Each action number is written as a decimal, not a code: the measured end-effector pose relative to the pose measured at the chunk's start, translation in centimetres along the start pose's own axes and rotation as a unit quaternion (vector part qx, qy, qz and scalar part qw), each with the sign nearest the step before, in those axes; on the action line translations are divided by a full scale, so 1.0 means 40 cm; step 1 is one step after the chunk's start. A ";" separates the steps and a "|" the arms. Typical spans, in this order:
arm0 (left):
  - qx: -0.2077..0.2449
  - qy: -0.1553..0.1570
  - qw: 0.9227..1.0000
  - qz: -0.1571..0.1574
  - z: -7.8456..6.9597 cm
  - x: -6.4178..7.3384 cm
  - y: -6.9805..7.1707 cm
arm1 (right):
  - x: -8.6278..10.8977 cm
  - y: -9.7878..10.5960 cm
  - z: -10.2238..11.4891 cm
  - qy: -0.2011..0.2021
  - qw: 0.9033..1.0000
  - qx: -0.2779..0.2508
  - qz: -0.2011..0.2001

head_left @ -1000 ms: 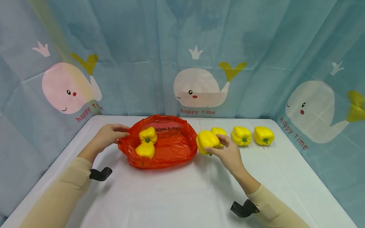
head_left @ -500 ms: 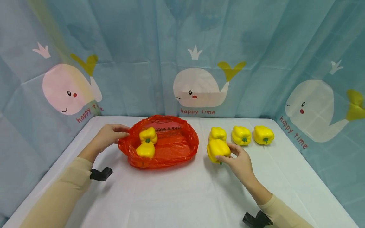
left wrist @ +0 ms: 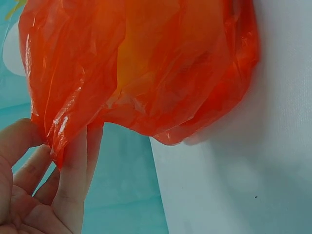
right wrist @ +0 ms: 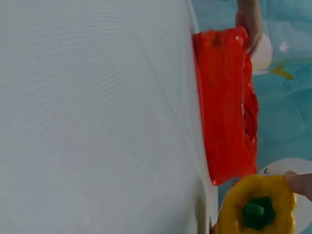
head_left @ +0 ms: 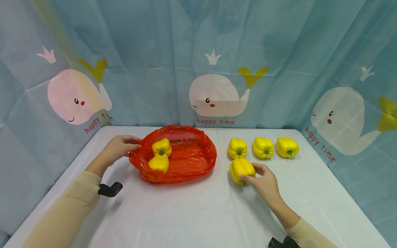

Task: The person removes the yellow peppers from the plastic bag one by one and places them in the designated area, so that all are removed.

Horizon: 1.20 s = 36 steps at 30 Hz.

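Observation:
At the left rim of a red plastic bag [head_left: 193, 156], my left hand [head_left: 118, 150] pinches the thin film, as the left wrist view also shows. The bag stands open on the table with two yellow bell peppers visible at its left side, one behind [head_left: 162, 147] and one in front [head_left: 159, 163]. Right of the bag, my right hand [head_left: 268, 186] holds another yellow bell pepper [head_left: 241, 169] between thumb and fingers, low over the table or touching it; I cannot tell which. The right wrist view shows the green stem [right wrist: 256, 210] of this held pepper.
Behind the held pepper, a row of three yellow bell peppers sits along the back: left [head_left: 237, 148], middle [head_left: 263, 147] and right [head_left: 287, 147]. A white cloth [head_left: 192, 213] covers the table. A blue whale-print curtain [head_left: 149, 96] rises behind and at both sides.
My right hand has moved right and toward me with the bell pepper, from beside the bag's rim to in front of the row. The left hand and the bag have stayed put.

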<state>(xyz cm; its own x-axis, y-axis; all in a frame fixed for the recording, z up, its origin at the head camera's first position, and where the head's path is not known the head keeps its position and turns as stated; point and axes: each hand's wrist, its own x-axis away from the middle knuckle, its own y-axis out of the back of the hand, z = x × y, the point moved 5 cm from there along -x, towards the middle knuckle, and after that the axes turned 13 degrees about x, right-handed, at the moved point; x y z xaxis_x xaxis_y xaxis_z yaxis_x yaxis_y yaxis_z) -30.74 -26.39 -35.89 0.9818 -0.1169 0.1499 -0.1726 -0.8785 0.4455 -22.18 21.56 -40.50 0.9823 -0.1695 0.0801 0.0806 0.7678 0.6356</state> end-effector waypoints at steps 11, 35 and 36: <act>0.000 0.002 1.000 -0.002 0.001 0.004 0.000 | -0.002 -0.001 -0.019 -0.023 1.000 0.013 0.009; 0.001 0.002 1.000 -0.001 0.007 -0.002 0.000 | -0.013 0.000 -0.030 -0.036 0.998 0.044 0.023; 0.001 0.002 1.000 -0.001 0.007 -0.001 0.000 | -0.013 -0.001 -0.031 -0.036 0.998 0.044 0.022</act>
<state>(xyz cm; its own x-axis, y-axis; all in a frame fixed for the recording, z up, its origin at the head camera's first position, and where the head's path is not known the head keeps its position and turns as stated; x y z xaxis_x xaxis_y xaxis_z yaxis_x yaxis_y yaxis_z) -30.78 -26.52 -36.13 0.9818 -0.1133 0.1525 -0.1705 -0.8792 0.4449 -22.50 22.37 -41.51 0.9697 -0.1822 0.1628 0.0183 0.7186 0.6952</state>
